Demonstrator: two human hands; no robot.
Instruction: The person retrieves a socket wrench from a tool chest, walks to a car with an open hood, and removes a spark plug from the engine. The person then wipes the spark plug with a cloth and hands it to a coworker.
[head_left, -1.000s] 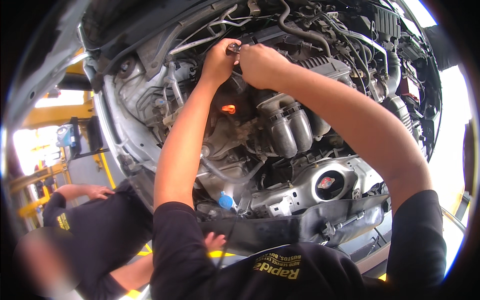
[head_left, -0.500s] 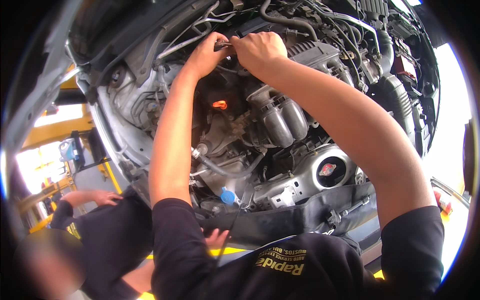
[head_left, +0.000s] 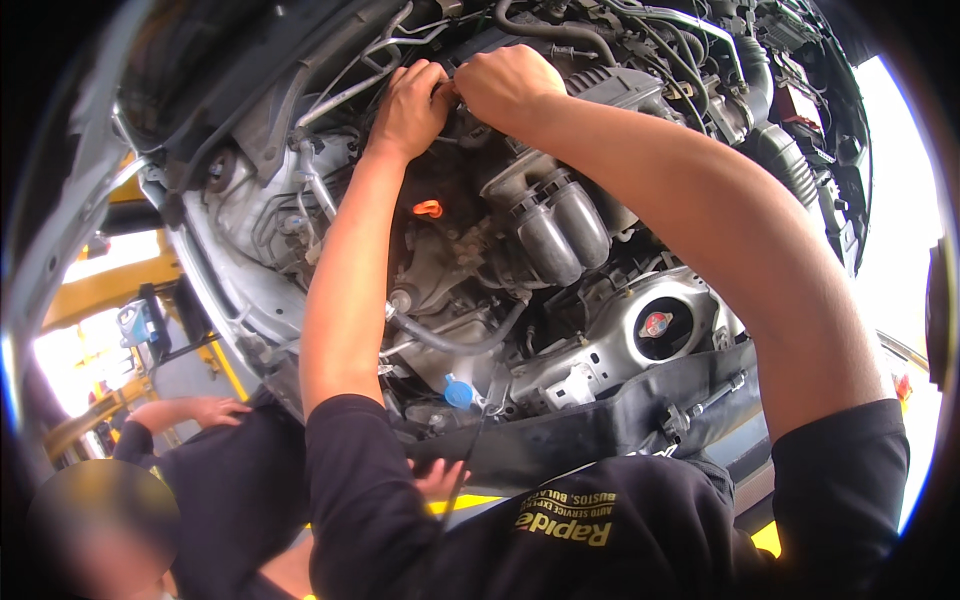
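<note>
Both my arms stretch over a car's engine bay to the rear of the engine. My left hand (head_left: 412, 108) is closed, its fingers curled over and the back of the hand facing up. Beside it, almost touching, my right hand (head_left: 512, 88) is bent into a fist with its fingertips toward the left one. Whatever they grip is hidden behind the fingers. Close below the hands are an orange dipstick handle (head_left: 428, 209) and a dark grey ribbed intake part (head_left: 563, 228). A black engine cover (head_left: 615, 90) lies right of my right hand.
A black fender cover (head_left: 560, 440) drapes the front edge, with a hood latch piece (head_left: 690, 408) on it. A red radiator cap (head_left: 655, 324), a blue reservoir cap (head_left: 460, 391) and a grey hose (head_left: 460, 345) lie nearer. A co-worker (head_left: 220, 480) is at lower left.
The view has shifted slightly. My left hand has turned, its back now up, hiding the dark, partly shiny piece that showed at its fingers. My right hand remains beside it.
</note>
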